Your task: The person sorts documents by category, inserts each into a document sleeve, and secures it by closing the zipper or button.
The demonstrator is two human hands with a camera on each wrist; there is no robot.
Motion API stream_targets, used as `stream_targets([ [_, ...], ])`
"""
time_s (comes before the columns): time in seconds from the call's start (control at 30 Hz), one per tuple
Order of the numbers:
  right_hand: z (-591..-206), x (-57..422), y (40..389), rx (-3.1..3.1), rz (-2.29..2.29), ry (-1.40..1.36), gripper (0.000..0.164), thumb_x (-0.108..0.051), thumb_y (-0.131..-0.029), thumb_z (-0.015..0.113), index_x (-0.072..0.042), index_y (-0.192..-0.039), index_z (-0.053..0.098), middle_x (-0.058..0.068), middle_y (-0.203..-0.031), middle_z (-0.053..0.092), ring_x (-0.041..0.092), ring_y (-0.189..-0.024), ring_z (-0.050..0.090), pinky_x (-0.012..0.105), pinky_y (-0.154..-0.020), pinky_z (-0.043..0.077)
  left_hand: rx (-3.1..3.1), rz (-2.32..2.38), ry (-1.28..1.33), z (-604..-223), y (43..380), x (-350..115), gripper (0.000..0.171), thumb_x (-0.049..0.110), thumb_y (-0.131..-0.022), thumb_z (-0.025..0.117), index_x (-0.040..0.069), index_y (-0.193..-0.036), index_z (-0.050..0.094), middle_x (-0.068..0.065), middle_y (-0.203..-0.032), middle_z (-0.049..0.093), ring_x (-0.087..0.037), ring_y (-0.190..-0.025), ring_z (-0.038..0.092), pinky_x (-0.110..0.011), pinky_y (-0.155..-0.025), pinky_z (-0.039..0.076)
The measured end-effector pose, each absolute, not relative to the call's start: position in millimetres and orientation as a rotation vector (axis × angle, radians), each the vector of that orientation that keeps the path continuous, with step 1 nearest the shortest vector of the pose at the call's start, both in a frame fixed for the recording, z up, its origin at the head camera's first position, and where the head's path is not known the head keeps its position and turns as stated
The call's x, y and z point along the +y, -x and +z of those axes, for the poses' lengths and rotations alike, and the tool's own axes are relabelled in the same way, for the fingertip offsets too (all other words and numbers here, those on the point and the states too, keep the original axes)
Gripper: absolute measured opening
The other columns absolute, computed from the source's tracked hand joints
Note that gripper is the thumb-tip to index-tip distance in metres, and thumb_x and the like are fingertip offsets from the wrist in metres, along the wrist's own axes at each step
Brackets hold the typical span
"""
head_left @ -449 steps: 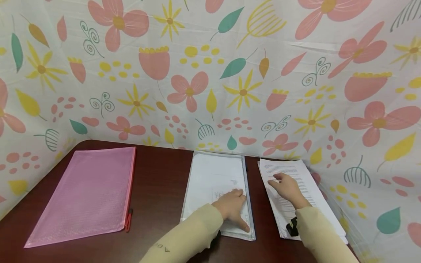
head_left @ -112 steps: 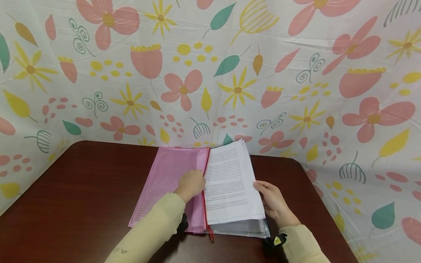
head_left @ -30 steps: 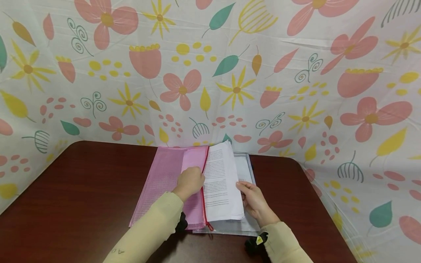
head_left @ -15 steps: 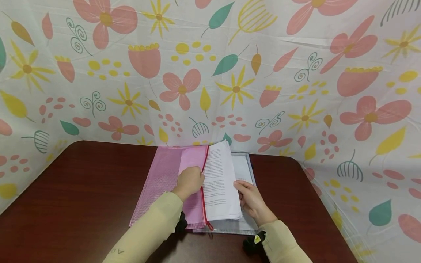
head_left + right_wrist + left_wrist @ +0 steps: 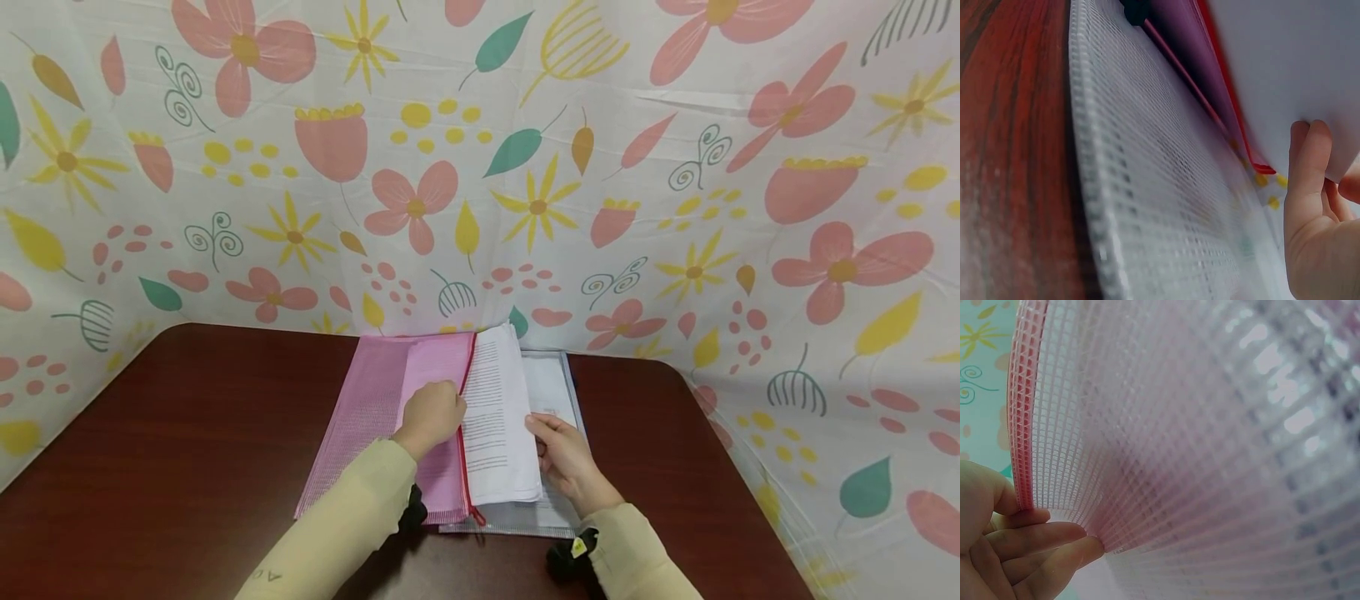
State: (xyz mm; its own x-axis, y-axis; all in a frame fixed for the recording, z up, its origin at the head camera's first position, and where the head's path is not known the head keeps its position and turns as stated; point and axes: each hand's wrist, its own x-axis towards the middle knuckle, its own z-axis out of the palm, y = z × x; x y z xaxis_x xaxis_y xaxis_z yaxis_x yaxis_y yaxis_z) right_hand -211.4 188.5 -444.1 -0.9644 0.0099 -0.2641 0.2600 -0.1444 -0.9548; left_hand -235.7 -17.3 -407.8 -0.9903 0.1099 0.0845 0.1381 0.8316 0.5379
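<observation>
A pink mesh zipper pouch (image 5: 367, 417) with a red zipper edge lies mid-table. My left hand (image 5: 432, 414) pinches its upper layer at the zipper edge; in the left wrist view the fingers (image 5: 1054, 550) are curled on the mesh. A stack of printed paper (image 5: 491, 425) is partly inside the pouch, its right part sticking out. My right hand (image 5: 570, 458) holds the stack's right edge between thumb and fingers. Under the stack lies a clear mesh pouch (image 5: 558, 383) with papers in it, its near edge close up in the right wrist view.
The dark wooden table (image 5: 187, 433) extends left and right of the pouches. A flower-patterned cloth (image 5: 450, 167) hangs upright behind and at both sides. A red zipper pull (image 5: 477, 515) hangs at the pink pouch's near corner.
Earlier the pouches and paper lay apart. Since then the pink pouch came over the clear one, and my right hand has slid the paper stack leftward into it, slightly farther in the last second.
</observation>
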Motion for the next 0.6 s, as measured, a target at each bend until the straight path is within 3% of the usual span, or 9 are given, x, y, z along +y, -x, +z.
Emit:
stream_targets([
  [0.6,-445,176,211,1.917,-2.253,-0.278,0.040,-0.015,-0.095,0.054,0.008,-0.128,0.047,0.000,-0.086,0.067,0.008,-0.070,0.063,0.021,-0.059,0.052,-2.964,-0.850,0.188,-403,235,-16,0.027,0.017,-0.090,0.051,0.011,-0.064,0.050,0.000,-0.057,0.049,-0.015,-0.052,0.043,-0.031,-0.045,0.037],
])
